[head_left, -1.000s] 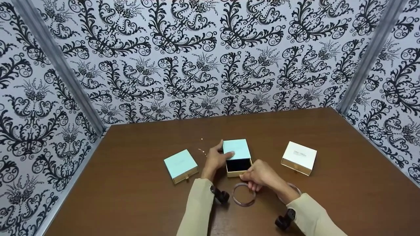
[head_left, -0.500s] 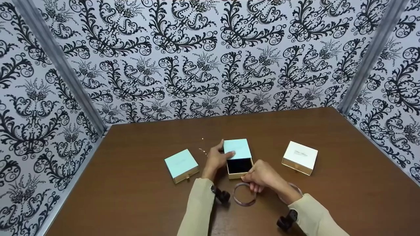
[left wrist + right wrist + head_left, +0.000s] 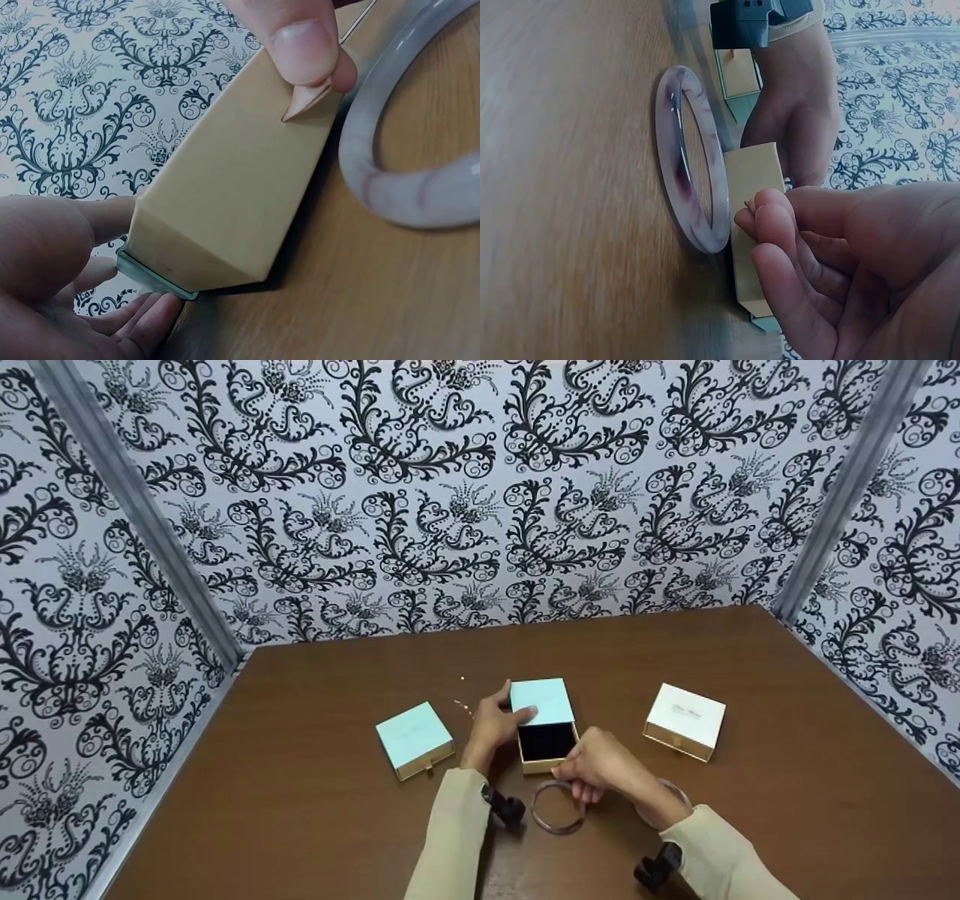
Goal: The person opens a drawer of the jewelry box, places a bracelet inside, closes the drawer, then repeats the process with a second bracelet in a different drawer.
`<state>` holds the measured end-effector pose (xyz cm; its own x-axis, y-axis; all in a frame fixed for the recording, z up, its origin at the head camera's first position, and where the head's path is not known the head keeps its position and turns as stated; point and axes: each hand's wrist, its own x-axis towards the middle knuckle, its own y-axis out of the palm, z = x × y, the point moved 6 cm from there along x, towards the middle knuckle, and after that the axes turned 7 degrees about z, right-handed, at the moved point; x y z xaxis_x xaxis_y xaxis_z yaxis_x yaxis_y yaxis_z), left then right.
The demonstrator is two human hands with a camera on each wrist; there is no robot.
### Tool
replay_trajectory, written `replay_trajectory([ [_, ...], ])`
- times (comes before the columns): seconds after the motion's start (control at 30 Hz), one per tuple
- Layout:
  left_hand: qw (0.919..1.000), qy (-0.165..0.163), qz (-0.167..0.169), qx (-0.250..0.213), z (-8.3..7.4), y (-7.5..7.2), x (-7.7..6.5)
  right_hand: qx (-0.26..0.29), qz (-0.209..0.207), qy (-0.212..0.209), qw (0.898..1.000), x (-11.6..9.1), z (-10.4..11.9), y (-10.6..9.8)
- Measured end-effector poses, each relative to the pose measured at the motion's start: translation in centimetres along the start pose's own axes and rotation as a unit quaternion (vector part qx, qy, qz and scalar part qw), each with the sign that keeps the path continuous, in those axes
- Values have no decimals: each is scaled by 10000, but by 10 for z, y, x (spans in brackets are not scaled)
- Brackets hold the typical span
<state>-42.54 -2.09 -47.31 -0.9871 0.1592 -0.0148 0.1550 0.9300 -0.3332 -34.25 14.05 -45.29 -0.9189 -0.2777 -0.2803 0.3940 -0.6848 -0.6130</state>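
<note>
A turquoise drawer-style jewellery box [image 3: 540,699] sits mid-table, its gold drawer [image 3: 536,768] pulled partly out to show a black interior. My left hand [image 3: 491,727] grips the outer sleeve from the left, thumb on top. At the drawer's front, my right hand [image 3: 600,757] pinches a small ribbon pull tab [image 3: 306,100], seen in the left wrist view between thumb and finger. Just in front of the drawer lies a pale, purplish marbled bangle [image 3: 669,161], close to my right fingers. Another bangle [image 3: 679,790] is partly hidden behind my right wrist.
A closed turquoise box [image 3: 414,733] stands to the left, and a closed white box [image 3: 686,716] to the right. Behind my left hand lies a thin, shiny chain-like piece [image 3: 463,706]. Patterned walls [image 3: 480,510] enclose the brown table [image 3: 300,780].
The drawer has slid slightly further out toward me, and my right hand has shifted a little with it. My left hand keeps its place on the sleeve.
</note>
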Motion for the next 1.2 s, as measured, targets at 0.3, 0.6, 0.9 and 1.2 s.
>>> replay_trajectory([
  [0.3, 9999, -143, -40, 3, 2, -1, -1, -84, -19, -88, 9999, -3, 3, 2],
  [0.6, 9998, -205, -43, 59, 3, -1, -1, -445, -163, -278, 9985, -10, 3, -3],
  [0.9, 9999, 64, 68, 99, 0, 1, -2, -1369, -660, 182, 9882, -17, 3, -9],
  [1.2, 9999, 37, 132, 96, 0, 1, -2, -1766, -772, 223, 9810, -19, -1, -9],
])
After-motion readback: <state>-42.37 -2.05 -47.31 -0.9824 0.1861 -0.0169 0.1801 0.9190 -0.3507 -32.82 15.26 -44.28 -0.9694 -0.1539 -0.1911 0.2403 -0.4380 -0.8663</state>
